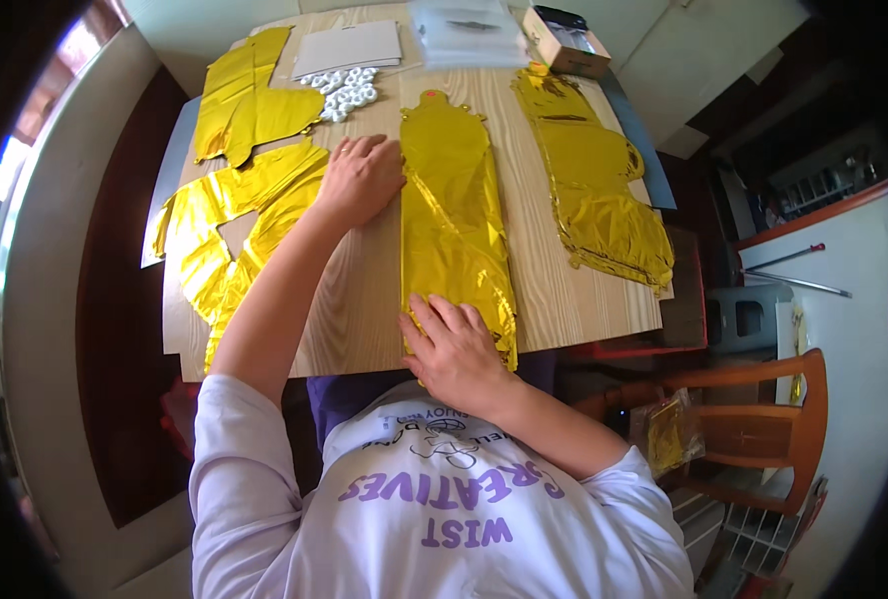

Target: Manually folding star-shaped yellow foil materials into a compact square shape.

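Note:
A long, flat gold foil balloon (pixel 454 200) lies lengthwise on the middle of the wooden table (pixel 349 299), with a small red spot near its far end. My left hand (pixel 361 180) rests on the tabletop with its fingers extended, the fingertips at the balloon's left edge. My right hand (pixel 454 344) lies palm down over the near end of the same balloon, fingers spread. To the left is a creased gold foil balloon (pixel 264 205) with an opening in it, partly behind my left forearm. Another flat gold foil balloon (pixel 249 105) lies beyond it.
A folded gold balloon (pixel 603 180) lies at the right. Along the back are small white rings (pixel 346 92), pale grey sheets (pixel 349 50), clear plastic bags (pixel 469 35) and an open box (pixel 569 42). A wooden chair (pixel 808 429) bears a clear packet (pixel 668 434); a plastic stool (pixel 748 314) stands behind.

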`<move>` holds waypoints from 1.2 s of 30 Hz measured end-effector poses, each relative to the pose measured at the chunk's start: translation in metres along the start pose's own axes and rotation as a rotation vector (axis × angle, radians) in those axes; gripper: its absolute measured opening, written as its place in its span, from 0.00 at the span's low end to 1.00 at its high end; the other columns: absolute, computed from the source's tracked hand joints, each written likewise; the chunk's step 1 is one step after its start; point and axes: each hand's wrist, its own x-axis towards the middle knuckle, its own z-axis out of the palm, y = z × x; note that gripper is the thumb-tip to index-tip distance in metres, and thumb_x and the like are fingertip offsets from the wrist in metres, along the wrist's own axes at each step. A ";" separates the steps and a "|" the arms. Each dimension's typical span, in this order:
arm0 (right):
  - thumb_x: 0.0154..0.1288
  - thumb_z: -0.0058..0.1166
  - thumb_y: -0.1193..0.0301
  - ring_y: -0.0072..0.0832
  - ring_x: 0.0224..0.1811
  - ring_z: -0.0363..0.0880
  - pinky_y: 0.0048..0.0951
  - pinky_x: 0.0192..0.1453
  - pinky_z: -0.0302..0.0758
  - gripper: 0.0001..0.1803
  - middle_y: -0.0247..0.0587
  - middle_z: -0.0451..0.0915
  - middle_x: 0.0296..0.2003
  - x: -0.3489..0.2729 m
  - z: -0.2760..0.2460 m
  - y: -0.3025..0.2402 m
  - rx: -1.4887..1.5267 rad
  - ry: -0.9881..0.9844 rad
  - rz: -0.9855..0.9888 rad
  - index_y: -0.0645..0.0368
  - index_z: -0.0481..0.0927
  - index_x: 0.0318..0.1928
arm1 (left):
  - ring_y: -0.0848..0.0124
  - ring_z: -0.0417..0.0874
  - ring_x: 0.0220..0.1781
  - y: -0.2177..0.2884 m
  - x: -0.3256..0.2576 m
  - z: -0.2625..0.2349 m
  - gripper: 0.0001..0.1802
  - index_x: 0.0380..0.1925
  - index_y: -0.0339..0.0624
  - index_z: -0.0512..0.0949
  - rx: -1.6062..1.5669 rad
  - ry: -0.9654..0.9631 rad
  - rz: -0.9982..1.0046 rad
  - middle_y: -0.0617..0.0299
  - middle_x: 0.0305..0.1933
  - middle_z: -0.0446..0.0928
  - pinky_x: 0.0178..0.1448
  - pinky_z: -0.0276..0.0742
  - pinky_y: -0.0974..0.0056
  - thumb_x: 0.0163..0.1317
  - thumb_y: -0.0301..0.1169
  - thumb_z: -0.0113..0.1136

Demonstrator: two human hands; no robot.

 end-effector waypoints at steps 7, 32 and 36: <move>0.65 0.62 0.58 0.43 0.66 0.69 0.49 0.65 0.66 0.28 0.51 0.72 0.64 -0.004 0.004 0.002 -0.008 -0.026 0.017 0.63 0.78 0.60 | 0.57 0.80 0.54 0.077 -0.051 -0.032 0.14 0.44 0.43 0.83 -0.053 -0.140 0.215 0.58 0.50 0.81 0.70 0.68 0.47 0.60 0.36 0.68; 0.76 0.52 0.60 0.46 0.77 0.60 0.47 0.80 0.55 0.34 0.51 0.64 0.75 0.001 -0.044 0.106 -0.086 0.090 0.182 0.63 0.63 0.75 | 0.47 0.66 0.76 0.095 -0.058 -0.026 0.30 0.65 0.36 0.72 -0.131 -0.150 0.168 0.43 0.72 0.69 0.80 0.57 0.43 0.67 0.39 0.63; 0.77 0.44 0.48 0.47 0.84 0.41 0.52 0.85 0.35 0.42 0.55 0.46 0.81 -0.011 -0.021 0.115 -0.058 -0.163 0.254 0.65 0.54 0.78 | 0.46 0.56 0.82 0.097 -0.058 -0.019 0.41 0.72 0.31 0.63 -0.133 -0.236 0.213 0.41 0.79 0.59 0.82 0.50 0.43 0.70 0.51 0.56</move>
